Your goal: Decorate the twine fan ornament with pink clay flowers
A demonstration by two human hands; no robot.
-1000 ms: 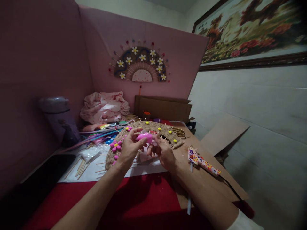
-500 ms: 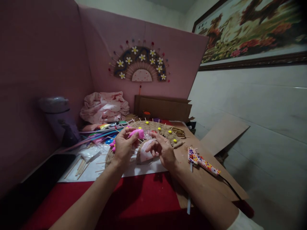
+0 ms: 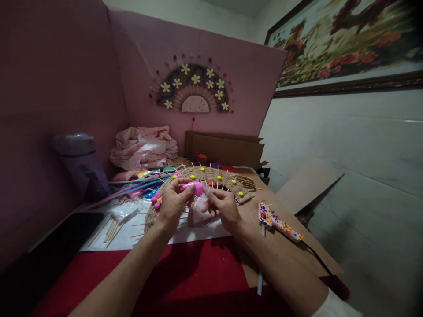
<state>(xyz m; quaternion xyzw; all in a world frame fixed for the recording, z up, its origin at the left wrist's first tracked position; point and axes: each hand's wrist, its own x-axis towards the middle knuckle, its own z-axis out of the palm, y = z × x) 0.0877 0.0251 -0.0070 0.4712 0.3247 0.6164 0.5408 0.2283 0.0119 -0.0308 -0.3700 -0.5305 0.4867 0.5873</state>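
My left hand [image 3: 171, 203] is closed around a bright pink lump of modelling clay [image 3: 197, 189] in a clear plastic wrapper. Thumb and fingers of my right hand [image 3: 225, 207] pinch the loose end of that wrapper [image 3: 209, 193]. Beneath both hands lies a fan [image 3: 178, 175] of brown twine woven over thin sticks, with several yellow dots along its arc. A pink flower [image 3: 156, 200] with a yellow centre sits on its left side, close to my left wrist. The fan's pale, half-round base [image 3: 198, 212] is partly hidden by my right hand.
Right of the fan, a flower-patterned glue gun [image 3: 279, 223] with a glue stick lies on cardboard [image 3: 297, 251]. Loose sticks [image 3: 114, 230] and a clear bag [image 3: 124, 212] are on the left, near a tumbler [image 3: 81, 165]. A finished flowered fan [image 3: 195, 83] hangs behind.
Both hands have shifted slightly, and the pink clay is a little lower and to the right. My right fingers, looser before, now pinch the wrapper's end.
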